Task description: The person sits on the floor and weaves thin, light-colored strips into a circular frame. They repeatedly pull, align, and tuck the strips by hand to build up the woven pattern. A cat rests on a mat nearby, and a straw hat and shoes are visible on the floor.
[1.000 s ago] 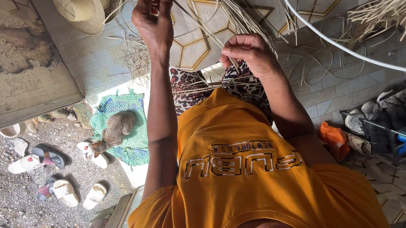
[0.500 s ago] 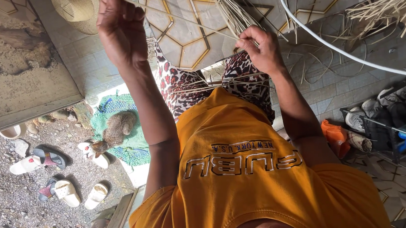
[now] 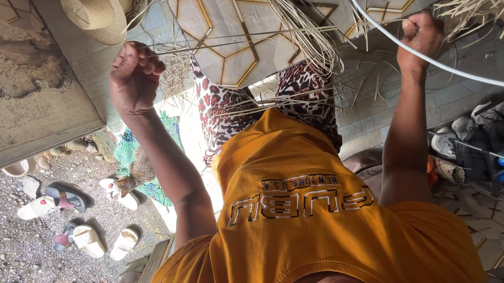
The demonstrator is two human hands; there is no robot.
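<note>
My left hand (image 3: 134, 79) is clenched in a fist at the upper left, gripping one end of a thin pale straw strand (image 3: 269, 37). The strand runs taut across the view to my right hand (image 3: 423, 35), also closed in a fist at the upper right. A bundle of loose straw strips (image 3: 304, 33) fans out between my hands, above my knees in leopard-patterned trousers (image 3: 221, 108). My orange shirt (image 3: 303, 214) fills the lower middle.
A woven straw hat (image 3: 101, 14) lies at the top left. A white hose (image 3: 385, 34) curves across in front of my right wrist. Several sandals (image 3: 63, 199) sit on gravel at the left, a bird on green cloth (image 3: 134, 172) beside them, and shoes (image 3: 467, 140) at the right.
Both hands have moved apart: the left one swung out to the left and lower, the right one out to the right, drawing the strand taut between them.
</note>
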